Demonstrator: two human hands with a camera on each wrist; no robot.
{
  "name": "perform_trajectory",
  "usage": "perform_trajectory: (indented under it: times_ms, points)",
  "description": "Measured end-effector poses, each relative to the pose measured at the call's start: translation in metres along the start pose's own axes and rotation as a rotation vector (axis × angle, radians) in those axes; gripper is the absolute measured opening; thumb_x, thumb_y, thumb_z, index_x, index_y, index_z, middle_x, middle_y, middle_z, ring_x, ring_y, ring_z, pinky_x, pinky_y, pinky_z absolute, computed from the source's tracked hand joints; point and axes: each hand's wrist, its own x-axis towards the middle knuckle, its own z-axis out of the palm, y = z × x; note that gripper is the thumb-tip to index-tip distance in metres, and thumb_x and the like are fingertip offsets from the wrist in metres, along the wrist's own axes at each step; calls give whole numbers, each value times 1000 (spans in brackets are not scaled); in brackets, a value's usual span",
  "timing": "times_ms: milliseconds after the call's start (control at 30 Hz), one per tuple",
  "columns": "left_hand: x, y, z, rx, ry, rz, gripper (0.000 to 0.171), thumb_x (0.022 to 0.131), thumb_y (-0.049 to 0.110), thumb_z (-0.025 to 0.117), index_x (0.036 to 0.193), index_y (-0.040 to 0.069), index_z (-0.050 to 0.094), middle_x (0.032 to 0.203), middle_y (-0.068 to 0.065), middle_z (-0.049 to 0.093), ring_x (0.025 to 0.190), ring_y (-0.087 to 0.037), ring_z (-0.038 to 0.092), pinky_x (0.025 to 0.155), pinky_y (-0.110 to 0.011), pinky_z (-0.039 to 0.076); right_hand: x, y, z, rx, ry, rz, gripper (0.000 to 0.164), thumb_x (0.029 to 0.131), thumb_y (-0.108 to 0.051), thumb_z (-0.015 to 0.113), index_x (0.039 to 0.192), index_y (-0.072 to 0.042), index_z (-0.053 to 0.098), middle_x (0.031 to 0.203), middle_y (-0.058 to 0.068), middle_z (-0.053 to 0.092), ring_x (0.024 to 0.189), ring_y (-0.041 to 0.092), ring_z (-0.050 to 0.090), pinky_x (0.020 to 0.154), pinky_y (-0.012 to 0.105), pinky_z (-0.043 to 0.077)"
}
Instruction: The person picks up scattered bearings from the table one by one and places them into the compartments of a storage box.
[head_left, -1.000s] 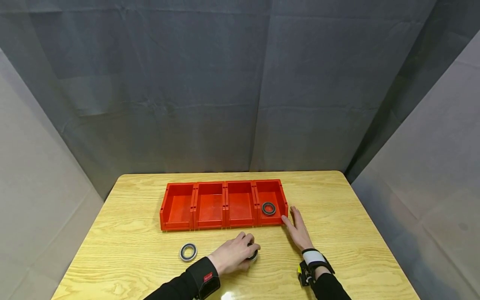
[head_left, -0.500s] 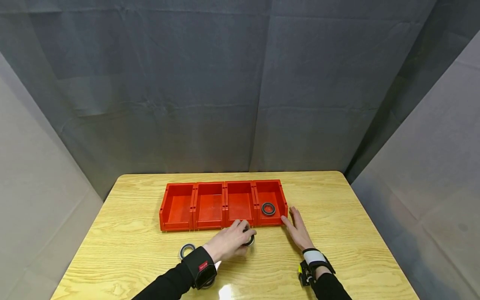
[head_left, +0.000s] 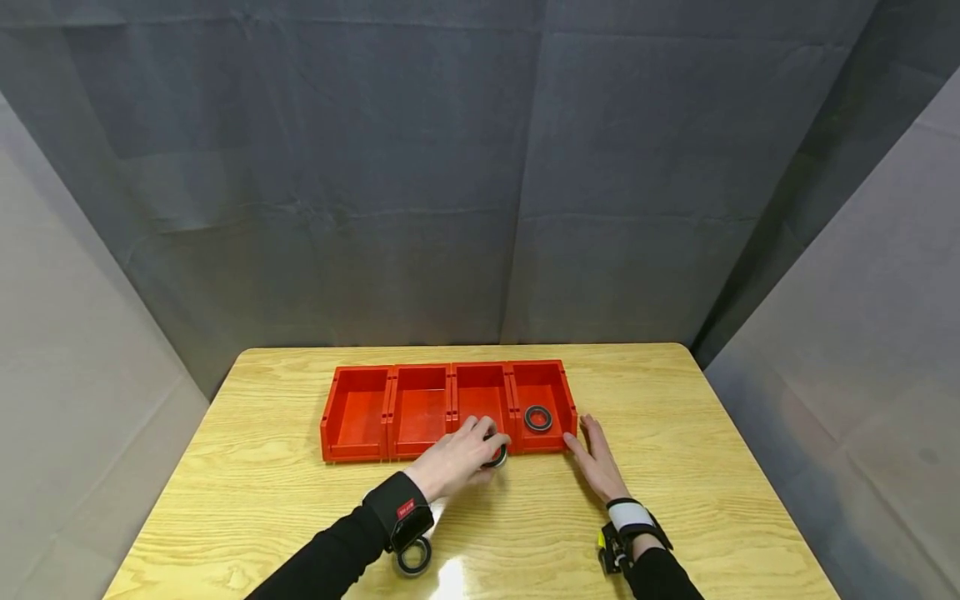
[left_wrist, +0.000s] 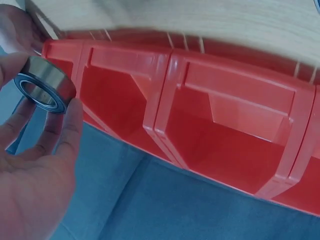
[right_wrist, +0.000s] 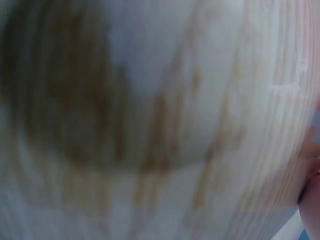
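My left hand [head_left: 459, 457] pinches a ball bearing [left_wrist: 46, 85], a steel ring with a dark seal, between thumb and fingers. In the head view it is over the front edge of the third compartment of the red bin row [head_left: 420, 451]. A second bearing [head_left: 537, 418] lies flat in the rightmost compartment. Another bearing [head_left: 413, 556] is on the table below my left wrist. My right hand [head_left: 597, 463] rests by the bin row's right front corner, its fingers extended and the thumb at the wall. The right wrist view is mostly blurred tabletop.
The bins stand on a light wood table [head_left: 675, 467] with rounded back corners. A grey cloth [head_left: 375, 167] hangs behind it, and pale panels [head_left: 862, 400] flank both sides. My left forearm [head_left: 330, 542] crosses the front of the table.
My left hand has moved forward with its bearing, from the tabletop up to the bins' front edge. The forearm now covers the loose bearing at left and uncovers another. My right hand stays put.
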Motion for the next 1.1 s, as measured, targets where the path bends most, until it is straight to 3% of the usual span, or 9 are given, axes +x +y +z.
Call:
perform_trajectory:
  times_ms: [200,533,767,1100]
  points:
    - [8,-6,-4,-16,8,-24,48,92,34,73,134,16,59,121,-8,56,107,-22,55,78,-27,58,0,0,0,3,0,-2,80,104,-46,46,160,1,14,167,27,9,156,44,5,125,62,9]
    - [26,-21,-2,-47,11,-81,43,94,31,72,132,13,61,119,-12,55,103,-25,53,69,-30,58,0,-2,-1,-21,-5,11,79,104,-46,46,160,1,16,167,27,10,156,44,4,125,62,9]
    - [36,-31,5,-38,-3,-131,44,93,30,73,131,11,61,117,-13,55,103,-26,51,67,-30,56,1,0,1,-14,3,11,78,104,-45,47,160,0,16,167,26,11,157,43,4,125,61,8]
    - [48,-39,23,39,66,-182,39,90,26,77,123,10,63,113,-14,56,100,-27,52,64,-29,56,2,1,1,-32,-11,5,81,103,-47,46,160,1,14,167,27,9,157,44,3,126,61,7]
